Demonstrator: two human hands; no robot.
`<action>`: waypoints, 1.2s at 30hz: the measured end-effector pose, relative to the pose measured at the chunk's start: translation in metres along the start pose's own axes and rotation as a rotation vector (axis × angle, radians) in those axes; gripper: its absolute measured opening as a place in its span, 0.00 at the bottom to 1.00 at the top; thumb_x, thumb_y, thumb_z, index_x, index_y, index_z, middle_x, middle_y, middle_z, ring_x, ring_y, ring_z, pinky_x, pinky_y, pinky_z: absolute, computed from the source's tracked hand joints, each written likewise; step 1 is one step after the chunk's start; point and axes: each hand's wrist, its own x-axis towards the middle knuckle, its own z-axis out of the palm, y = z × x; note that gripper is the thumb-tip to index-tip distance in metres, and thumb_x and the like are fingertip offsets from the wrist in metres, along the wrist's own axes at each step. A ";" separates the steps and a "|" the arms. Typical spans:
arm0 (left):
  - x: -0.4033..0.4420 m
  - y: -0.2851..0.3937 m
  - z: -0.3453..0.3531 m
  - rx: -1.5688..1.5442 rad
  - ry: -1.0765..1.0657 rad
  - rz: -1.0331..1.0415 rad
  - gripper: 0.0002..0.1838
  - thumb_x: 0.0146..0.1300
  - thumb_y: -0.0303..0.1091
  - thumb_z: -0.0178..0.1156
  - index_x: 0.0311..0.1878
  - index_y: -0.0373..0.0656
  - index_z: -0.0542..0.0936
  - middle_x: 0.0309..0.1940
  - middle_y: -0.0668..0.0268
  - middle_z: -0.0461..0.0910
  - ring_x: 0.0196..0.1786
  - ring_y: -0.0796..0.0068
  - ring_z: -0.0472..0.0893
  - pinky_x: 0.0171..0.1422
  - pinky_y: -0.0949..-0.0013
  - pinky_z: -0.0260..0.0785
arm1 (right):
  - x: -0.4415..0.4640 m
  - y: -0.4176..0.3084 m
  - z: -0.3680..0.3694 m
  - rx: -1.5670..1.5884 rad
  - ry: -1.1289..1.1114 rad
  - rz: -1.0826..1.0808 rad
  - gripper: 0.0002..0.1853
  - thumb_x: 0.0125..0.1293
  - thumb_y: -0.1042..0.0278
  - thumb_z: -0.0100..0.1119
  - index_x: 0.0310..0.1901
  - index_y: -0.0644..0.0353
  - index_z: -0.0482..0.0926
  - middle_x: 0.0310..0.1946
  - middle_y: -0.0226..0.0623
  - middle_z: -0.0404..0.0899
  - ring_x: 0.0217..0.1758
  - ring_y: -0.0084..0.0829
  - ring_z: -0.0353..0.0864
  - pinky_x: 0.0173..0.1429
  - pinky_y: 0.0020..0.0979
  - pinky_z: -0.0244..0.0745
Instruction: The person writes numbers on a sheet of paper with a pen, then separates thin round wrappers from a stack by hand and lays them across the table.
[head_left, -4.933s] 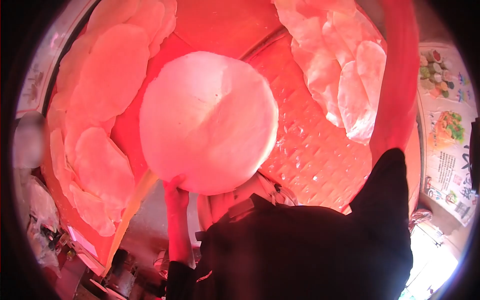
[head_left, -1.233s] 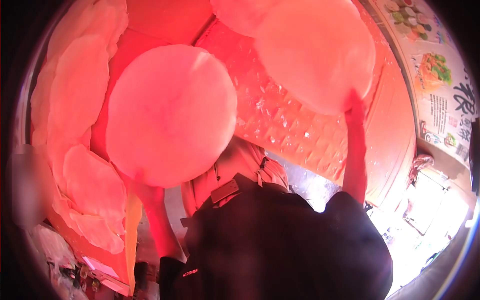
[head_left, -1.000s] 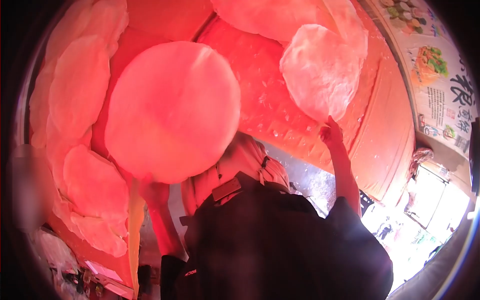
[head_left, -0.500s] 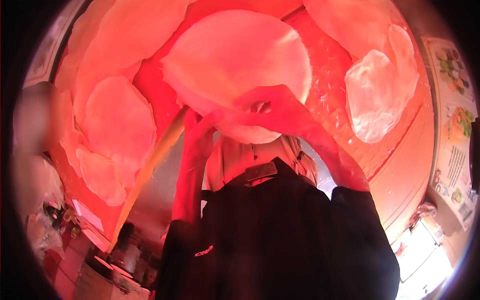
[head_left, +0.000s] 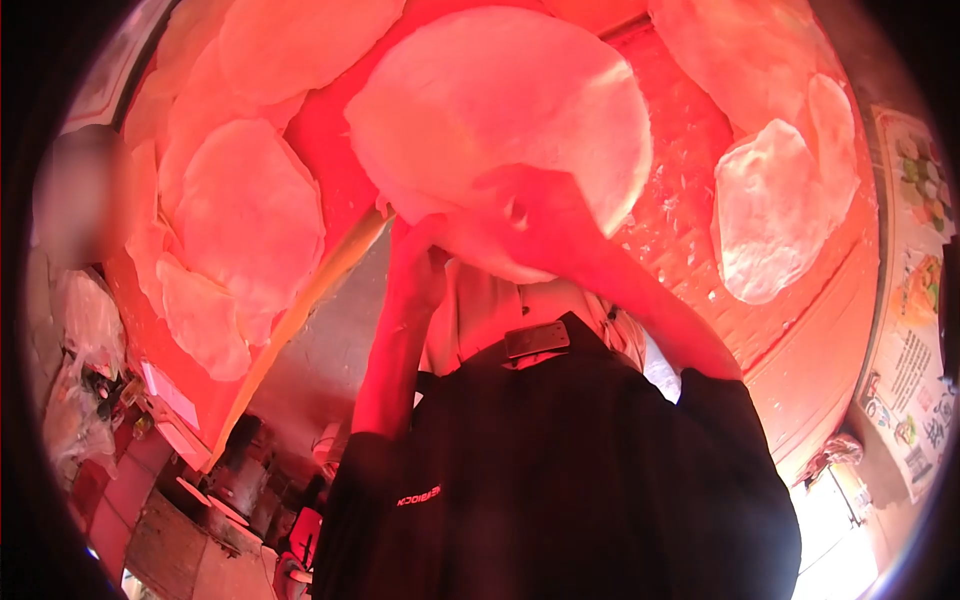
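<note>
A large, thin round dough sheet (head_left: 500, 100) lies in front of me, its near edge hanging over the table edge. My left hand (head_left: 422, 255) is closed on that edge at its left side, fingers partly hidden. My right hand (head_left: 548, 215) rests over the near part of the sheet, thumb and fingers curled together on the dough with a small gap between them. Red light washes over both hands and the dough, blurring the exact grip.
More flat dough sheets lie to the left (head_left: 250, 215) and others lie to the right (head_left: 770, 210). The red table (head_left: 670, 150) has a yellowish edge strip (head_left: 300, 320) at left. A printed poster (head_left: 915, 330) is at far right, plastic bags (head_left: 85, 380) at far left.
The view has shifted slightly, so most things appear displaced. My left hand has come in closer to the right hand along the near edge of the dough sheet. Both hands stay at the dough.
</note>
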 end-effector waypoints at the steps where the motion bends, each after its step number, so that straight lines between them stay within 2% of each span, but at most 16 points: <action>1: -0.002 -0.001 0.004 -0.045 0.062 -0.021 0.13 0.56 0.29 0.56 0.46 0.41 0.74 0.33 0.70 0.75 0.36 0.77 0.77 0.36 0.71 0.70 | 0.002 -0.001 0.010 -0.232 0.013 -0.303 0.07 0.55 0.65 0.60 0.32 0.59 0.79 0.25 0.38 0.80 0.32 0.39 0.81 0.35 0.37 0.76; 4: 0.007 -0.020 -0.028 0.234 -0.012 0.132 0.14 0.56 0.28 0.56 0.47 0.41 0.74 0.36 0.69 0.76 0.38 0.76 0.78 0.39 0.71 0.71 | 0.014 0.014 0.003 -0.427 -0.157 -0.237 0.07 0.54 0.64 0.60 0.28 0.58 0.76 0.25 0.38 0.79 0.32 0.43 0.80 0.35 0.38 0.75; 8: 0.014 -0.042 -0.064 -0.140 0.028 -0.057 0.14 0.57 0.30 0.55 0.47 0.41 0.76 0.40 0.67 0.79 0.43 0.70 0.79 0.47 0.65 0.71 | 0.056 -0.012 -0.098 0.120 0.061 0.216 0.10 0.64 0.65 0.59 0.41 0.63 0.79 0.32 0.33 0.81 0.38 0.26 0.80 0.42 0.30 0.75; 9: 0.012 -0.043 -0.061 -0.158 0.049 -0.068 0.13 0.57 0.29 0.55 0.46 0.41 0.76 0.40 0.67 0.79 0.43 0.70 0.79 0.47 0.65 0.71 | 0.053 -0.010 -0.125 0.571 0.170 0.139 0.15 0.66 0.62 0.59 0.45 0.66 0.80 0.35 0.29 0.80 0.35 0.20 0.77 0.40 0.23 0.75; 10: 0.011 -0.043 -0.060 -0.172 0.075 -0.078 0.13 0.56 0.29 0.54 0.46 0.41 0.76 0.40 0.66 0.79 0.43 0.69 0.79 0.47 0.65 0.71 | 0.059 -0.013 -0.151 0.660 0.199 0.094 0.14 0.66 0.62 0.59 0.45 0.66 0.80 0.35 0.29 0.80 0.34 0.20 0.77 0.39 0.23 0.75; 15: 0.016 -0.050 -0.076 -0.207 0.033 -0.121 0.20 0.56 0.27 0.56 0.54 0.40 0.73 0.47 0.65 0.76 0.51 0.68 0.76 0.55 0.62 0.70 | 0.083 -0.002 -0.290 0.605 0.415 -0.035 0.14 0.64 0.65 0.61 0.46 0.65 0.79 0.33 0.30 0.79 0.32 0.21 0.77 0.37 0.23 0.75; 19: 0.014 -0.051 -0.069 -0.232 0.038 -0.167 0.22 0.56 0.28 0.56 0.56 0.39 0.72 0.48 0.65 0.76 0.52 0.68 0.75 0.57 0.62 0.69 | 0.040 0.069 -0.380 0.490 0.685 0.064 0.13 0.62 0.67 0.62 0.46 0.64 0.79 0.31 0.30 0.78 0.30 0.22 0.76 0.35 0.23 0.75; 23: 0.015 -0.055 -0.073 -0.236 0.005 -0.146 0.26 0.56 0.28 0.55 0.60 0.39 0.69 0.53 0.64 0.74 0.57 0.66 0.73 0.61 0.61 0.67 | -0.041 0.166 -0.402 0.424 0.898 0.337 0.14 0.60 0.68 0.64 0.46 0.64 0.78 0.29 0.31 0.78 0.29 0.23 0.76 0.33 0.24 0.75; 25: 0.009 -0.044 -0.059 -0.224 -0.005 -0.118 0.28 0.56 0.27 0.55 0.63 0.40 0.67 0.55 0.64 0.73 0.60 0.64 0.72 0.63 0.60 0.66 | -0.082 0.196 -0.375 0.380 1.032 0.518 0.14 0.59 0.69 0.65 0.46 0.64 0.78 0.28 0.31 0.77 0.28 0.23 0.76 0.32 0.24 0.75; 26: 0.008 -0.040 -0.054 -0.249 -0.026 -0.093 0.29 0.56 0.27 0.55 0.64 0.41 0.66 0.56 0.63 0.72 0.61 0.63 0.71 0.64 0.60 0.65 | -0.082 0.173 -0.336 0.357 1.249 0.667 0.15 0.59 0.67 0.67 0.45 0.64 0.78 0.27 0.31 0.77 0.27 0.23 0.76 0.32 0.24 0.75; 29: -0.004 -0.020 -0.036 -0.258 -0.082 -0.020 0.30 0.57 0.29 0.56 0.65 0.42 0.65 0.57 0.64 0.72 0.61 0.64 0.71 0.64 0.60 0.65 | -0.096 0.228 -0.311 -0.428 1.091 0.427 0.20 0.57 0.66 0.69 0.49 0.63 0.77 0.30 0.33 0.78 0.30 0.25 0.77 0.35 0.26 0.76; 30: -0.005 -0.012 -0.022 -0.234 -0.105 0.017 0.29 0.57 0.30 0.58 0.64 0.42 0.65 0.56 0.65 0.72 0.60 0.66 0.72 0.63 0.62 0.65 | -0.067 0.159 -0.259 -0.501 0.939 0.503 0.22 0.60 0.67 0.67 0.55 0.66 0.75 0.36 0.39 0.83 0.39 0.27 0.81 0.44 0.25 0.77; 32: -0.002 -0.006 -0.015 -0.118 -0.167 0.092 0.30 0.59 0.33 0.59 0.65 0.41 0.64 0.57 0.64 0.72 0.60 0.67 0.72 0.62 0.63 0.65 | -0.033 0.098 -0.182 0.069 0.556 0.264 0.19 0.62 0.74 0.62 0.55 0.61 0.76 0.39 0.35 0.82 0.42 0.24 0.80 0.47 0.25 0.77; 34: 0.007 -0.005 -0.016 0.056 -0.262 0.159 0.31 0.62 0.36 0.59 0.66 0.38 0.62 0.61 0.62 0.71 0.62 0.66 0.72 0.64 0.63 0.64 | -0.002 0.039 -0.117 0.430 -0.034 0.360 0.20 0.62 0.79 0.58 0.57 0.65 0.74 0.44 0.35 0.80 0.47 0.24 0.79 0.52 0.23 0.75; 35: 0.009 -0.002 -0.011 0.079 -0.241 0.145 0.31 0.60 0.38 0.63 0.64 0.39 0.64 0.57 0.64 0.72 0.58 0.70 0.73 0.58 0.66 0.65 | 0.002 0.015 -0.083 0.457 -0.179 0.341 0.20 0.61 0.75 0.62 0.56 0.63 0.76 0.45 0.35 0.80 0.47 0.25 0.79 0.53 0.24 0.74; 36: 0.010 0.004 0.000 0.098 -0.223 0.134 0.31 0.57 0.40 0.66 0.61 0.39 0.66 0.52 0.66 0.74 0.53 0.75 0.74 0.53 0.69 0.66 | 0.010 -0.017 -0.063 0.141 -0.271 0.166 0.22 0.58 0.69 0.66 0.55 0.61 0.77 0.45 0.35 0.80 0.47 0.26 0.79 0.52 0.27 0.74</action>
